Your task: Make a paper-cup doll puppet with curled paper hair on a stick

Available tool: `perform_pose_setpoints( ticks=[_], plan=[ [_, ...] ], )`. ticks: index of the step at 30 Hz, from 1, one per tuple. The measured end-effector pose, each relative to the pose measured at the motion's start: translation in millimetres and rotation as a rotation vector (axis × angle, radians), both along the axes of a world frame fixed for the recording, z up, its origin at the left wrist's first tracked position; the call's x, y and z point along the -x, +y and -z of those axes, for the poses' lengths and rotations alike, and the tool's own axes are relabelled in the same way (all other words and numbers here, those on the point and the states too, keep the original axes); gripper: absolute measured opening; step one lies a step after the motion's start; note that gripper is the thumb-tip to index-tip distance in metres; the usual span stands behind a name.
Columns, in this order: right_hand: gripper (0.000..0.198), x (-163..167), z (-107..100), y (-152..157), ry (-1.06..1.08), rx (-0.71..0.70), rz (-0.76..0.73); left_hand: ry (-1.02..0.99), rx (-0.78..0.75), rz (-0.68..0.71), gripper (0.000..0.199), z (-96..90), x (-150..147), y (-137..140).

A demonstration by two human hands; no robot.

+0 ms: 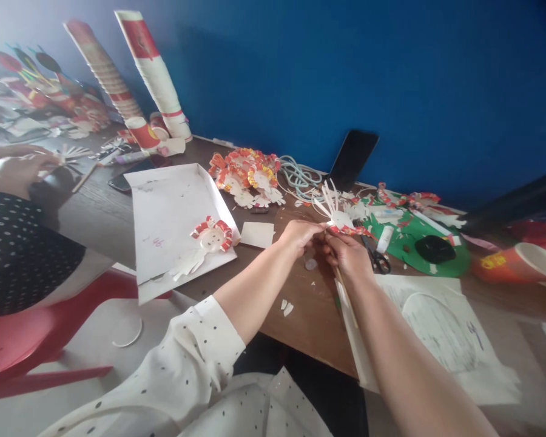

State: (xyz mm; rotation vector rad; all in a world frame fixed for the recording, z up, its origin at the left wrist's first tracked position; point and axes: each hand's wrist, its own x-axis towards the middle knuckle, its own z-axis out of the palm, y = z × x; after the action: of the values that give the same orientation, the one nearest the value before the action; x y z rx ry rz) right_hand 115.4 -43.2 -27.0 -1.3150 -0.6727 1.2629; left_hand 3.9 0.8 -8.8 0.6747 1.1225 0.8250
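A paper cup cut into strips (340, 218) is held up over the brown table, its white strips fanned upward and red printed ones curled below. The fingers of my left hand (303, 235) are pinched at its left edge. My right hand (349, 254) grips it from below and the right, its fingers closed. The exact contact is partly hidden by my fingers. Close to my right hand lie black scissors (382, 263) and a small white tube (384, 238). Left of my arms, a finished-looking cut-cup figure with a dotted face (212, 238) rests on a white cardboard sheet (164, 212).
Behind my hands are a heap of orange-red cut-cup figures (248, 173), a pale cable (298, 176) and a phone (353, 159) leaning on the blue wall. A green sheet (455, 262) with scraps and an orange cup (505, 265) stand right. At left, another person's hand (13, 171) works.
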Motion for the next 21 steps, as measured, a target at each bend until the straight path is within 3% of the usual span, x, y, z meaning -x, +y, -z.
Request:
perform_pose_setpoints(
  ticks=[10, 21],
  plan=[
    [0.025, 3, -7, -3, -0.016, 0.023, 0.070, 0.088, -0.059, 0.039, 0.010, 2.1, 1, 1],
    [0.023, -2, 6, -4, -0.158, -0.053, 0.010, 0.159, -0.120, 0.083, 0.013, 7.3, -3, 1]
  ],
)
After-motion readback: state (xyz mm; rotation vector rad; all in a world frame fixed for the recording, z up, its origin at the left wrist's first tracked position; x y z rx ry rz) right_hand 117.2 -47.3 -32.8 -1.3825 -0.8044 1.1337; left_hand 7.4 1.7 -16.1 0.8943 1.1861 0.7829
